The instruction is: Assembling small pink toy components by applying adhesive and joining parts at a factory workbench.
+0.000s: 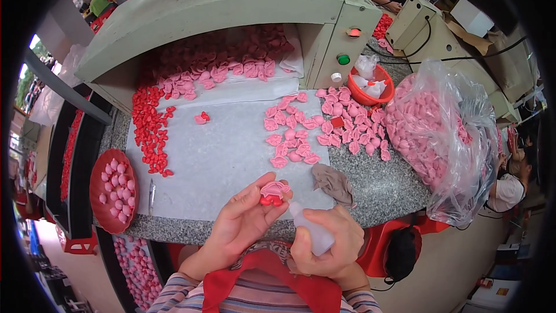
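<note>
Over the near edge of the paper, my left hand (240, 217) pinches a small pink plastic piece (274, 188) with a red part (271, 200) against its lower side. My right hand (337, 240) is wrapped around a translucent white squeeze bottle (315, 233). The bottle's nozzle tilts up toward the pink piece, close beside it; whether they touch I cannot tell. Beyond my hands, loose pink shell-like pieces (289, 145) lie in rows on the white paper (214, 156). One pink-and-red piece (202, 118) lies by itself farther left.
A pale green arched machine (220, 6) stands at the back, pink pieces inside. Small red parts (152, 133) are heaped at left, near a red dish (113, 226) of pink balls. On the right are a grey cloth (333, 184), an orange bowl (373, 99) and a bulging plastic bag (440, 139).
</note>
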